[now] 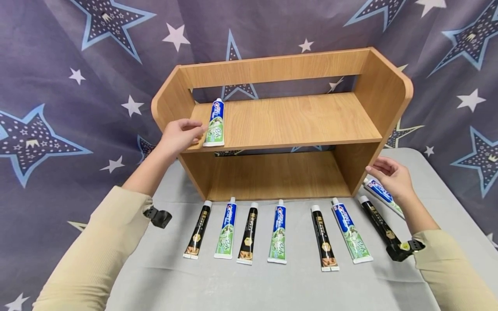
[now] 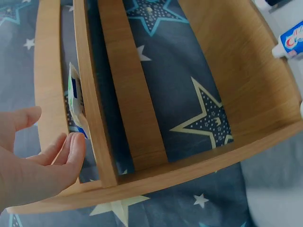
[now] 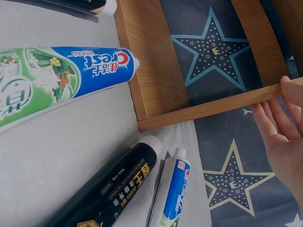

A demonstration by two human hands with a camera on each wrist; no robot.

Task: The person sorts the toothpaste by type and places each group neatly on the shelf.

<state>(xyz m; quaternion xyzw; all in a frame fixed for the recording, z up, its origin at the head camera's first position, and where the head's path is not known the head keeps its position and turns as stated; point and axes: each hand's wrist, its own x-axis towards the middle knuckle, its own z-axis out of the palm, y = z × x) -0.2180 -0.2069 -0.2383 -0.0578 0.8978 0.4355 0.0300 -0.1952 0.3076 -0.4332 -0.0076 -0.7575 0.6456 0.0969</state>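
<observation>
On the upper board of the wooden shelf, a blue, white and green Crest toothpaste tube lies at the left end, cap toward the back. My left hand is just left of that tube; in the left wrist view its fingers are parted and hold nothing, with the tube beyond the fingertips. My right hand grips the front edge of the shelf's right side panel. In the right wrist view the thumb lies at this edge and the fingers rest along the outer face.
Black toothpaste tubes and Crest tubes lie in a row on the grey tablecloth before the shelf. Another Crest tube lies by the right panel, partly behind my right hand. A star-patterned curtain hangs behind.
</observation>
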